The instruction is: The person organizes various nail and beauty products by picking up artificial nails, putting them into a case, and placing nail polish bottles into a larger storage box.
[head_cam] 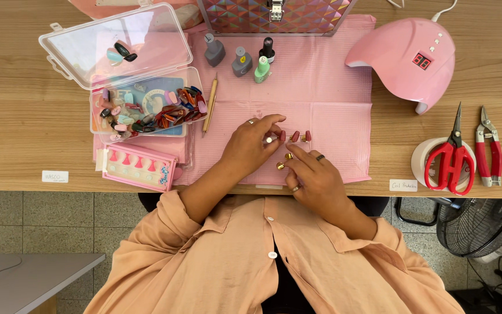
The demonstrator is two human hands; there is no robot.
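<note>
A small gold stand [270, 139] is pinched lightly between the fingertips of the left hand [251, 145], which are curled close together over it. The fingers of the right hand [315, 177] are stretched out nearly flat, and their tips are laid beside two more gold stands [284, 161]; whether anything is actually gripped by this hand cannot be told. Just beyond the fingertips, a short row of dark red false nails [295, 136] is set upright on a pink mat [332, 87], which is spread over a wooden table [18, 116].

At the far edge of the mat four bottles of nail polish [242, 58] are stood in a cluster: two grey, one dark, one light green. A thin wooden stick [210, 104] is laid to the left of the hands. Next to it an open clear plastic box [140, 102] is filled with false nails of many colours, its lid tipped back. In front of the box a pink tray [140, 168] with small pink pegs is placed.

On the right a pink domed nail lamp [405, 55] is set partly on the mat. Near the table's right end red-handled scissors [451, 157] are rested on a white roll of tape [422, 157], with red-handled nippers [489, 151] just beside them. A patterned case [274, 14] is seen at the top edge.
</note>
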